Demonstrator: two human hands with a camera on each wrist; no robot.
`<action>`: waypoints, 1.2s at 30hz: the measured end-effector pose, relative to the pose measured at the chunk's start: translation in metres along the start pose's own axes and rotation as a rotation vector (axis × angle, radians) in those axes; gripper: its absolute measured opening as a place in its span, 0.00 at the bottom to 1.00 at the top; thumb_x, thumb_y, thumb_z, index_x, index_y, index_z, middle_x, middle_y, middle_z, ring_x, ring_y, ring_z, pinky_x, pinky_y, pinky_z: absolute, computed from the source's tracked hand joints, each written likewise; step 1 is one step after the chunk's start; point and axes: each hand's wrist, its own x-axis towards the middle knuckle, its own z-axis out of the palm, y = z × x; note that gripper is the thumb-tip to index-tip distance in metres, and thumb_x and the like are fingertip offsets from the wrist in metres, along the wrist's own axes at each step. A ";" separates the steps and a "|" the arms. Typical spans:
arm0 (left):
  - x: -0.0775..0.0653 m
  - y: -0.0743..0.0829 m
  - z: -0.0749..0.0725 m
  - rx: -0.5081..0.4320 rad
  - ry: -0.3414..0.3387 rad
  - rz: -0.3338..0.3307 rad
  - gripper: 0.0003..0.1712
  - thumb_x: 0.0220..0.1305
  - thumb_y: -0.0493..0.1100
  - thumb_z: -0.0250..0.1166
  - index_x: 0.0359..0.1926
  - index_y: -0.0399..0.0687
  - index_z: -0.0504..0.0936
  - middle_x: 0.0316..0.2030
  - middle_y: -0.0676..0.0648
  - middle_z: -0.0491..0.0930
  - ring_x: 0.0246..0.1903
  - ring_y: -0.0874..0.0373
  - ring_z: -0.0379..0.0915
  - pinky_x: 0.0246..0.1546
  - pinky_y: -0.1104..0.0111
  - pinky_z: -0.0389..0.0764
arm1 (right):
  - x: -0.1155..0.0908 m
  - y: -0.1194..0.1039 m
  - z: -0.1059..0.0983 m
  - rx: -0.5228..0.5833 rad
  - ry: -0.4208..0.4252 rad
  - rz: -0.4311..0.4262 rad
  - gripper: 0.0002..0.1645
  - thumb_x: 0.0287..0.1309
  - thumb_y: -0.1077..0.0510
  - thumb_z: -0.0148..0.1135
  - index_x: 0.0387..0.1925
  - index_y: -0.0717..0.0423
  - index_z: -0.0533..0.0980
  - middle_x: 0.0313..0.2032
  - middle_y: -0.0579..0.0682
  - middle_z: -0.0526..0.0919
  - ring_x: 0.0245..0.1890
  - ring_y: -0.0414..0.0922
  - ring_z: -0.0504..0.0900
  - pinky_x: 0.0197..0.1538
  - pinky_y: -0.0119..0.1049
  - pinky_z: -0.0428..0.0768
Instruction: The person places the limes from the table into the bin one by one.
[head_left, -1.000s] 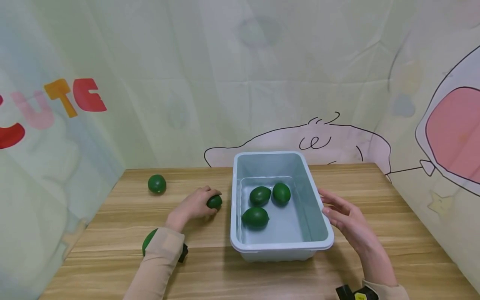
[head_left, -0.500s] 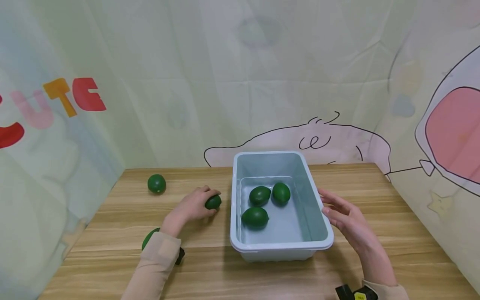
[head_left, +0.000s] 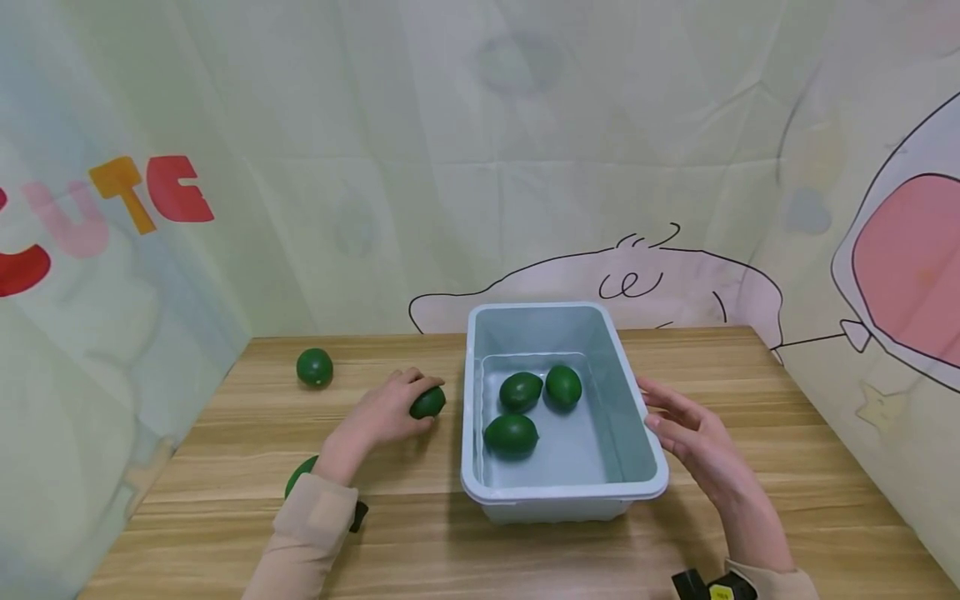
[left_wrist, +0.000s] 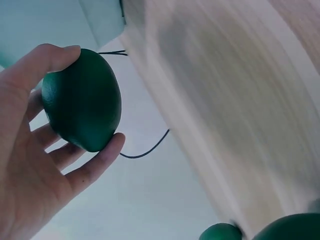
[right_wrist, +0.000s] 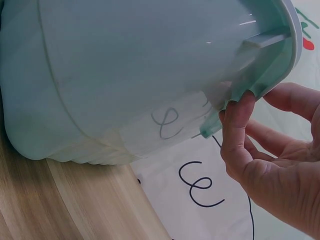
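Note:
My left hand (head_left: 390, 407) grips a dark green lime (head_left: 427, 402) just left of the pale blue plastic bin (head_left: 555, 492). In the left wrist view the thumb lies on one side of that lime (left_wrist: 85, 100) and the fingers curl behind and under it. My right hand (head_left: 701, 446) is at the bin's right side. Its thumb and fingertips touch the outer rim without wrapping over it, as the right wrist view of the bin (right_wrist: 125, 65) shows. Inside the bin, several limes lie on the left and middle of its floor, among them a front lime (head_left: 512, 436).
At the table's back left sits another lime (head_left: 314, 367). One more lime (head_left: 300, 477) is partly hidden behind the left sleeve (head_left: 311, 521). The wooden table (head_left: 420, 550) ends at a printed fabric backdrop (head_left: 360, 208) at the back and sides.
The left forearm has shifted slightly left while the hand stays round its lime at nearly the same place. The right hand, the bin and the other limes have not moved.

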 end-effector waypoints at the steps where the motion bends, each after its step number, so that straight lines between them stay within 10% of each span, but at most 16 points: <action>1: -0.001 0.001 -0.001 0.002 0.005 0.004 0.32 0.56 0.46 0.69 0.63 0.52 0.73 0.53 0.44 0.75 0.52 0.47 0.72 0.50 0.51 0.77 | 0.000 0.000 0.000 -0.003 -0.001 0.000 0.34 0.66 0.55 0.56 0.71 0.57 0.59 0.54 0.40 0.73 0.51 0.33 0.76 0.51 0.28 0.80; 36: -0.020 0.032 -0.030 0.058 0.164 0.105 0.33 0.53 0.44 0.71 0.62 0.54 0.74 0.51 0.45 0.76 0.48 0.50 0.72 0.45 0.56 0.79 | 0.000 0.001 0.000 -0.006 -0.002 -0.001 0.35 0.66 0.55 0.56 0.71 0.57 0.59 0.54 0.40 0.73 0.52 0.33 0.76 0.51 0.28 0.79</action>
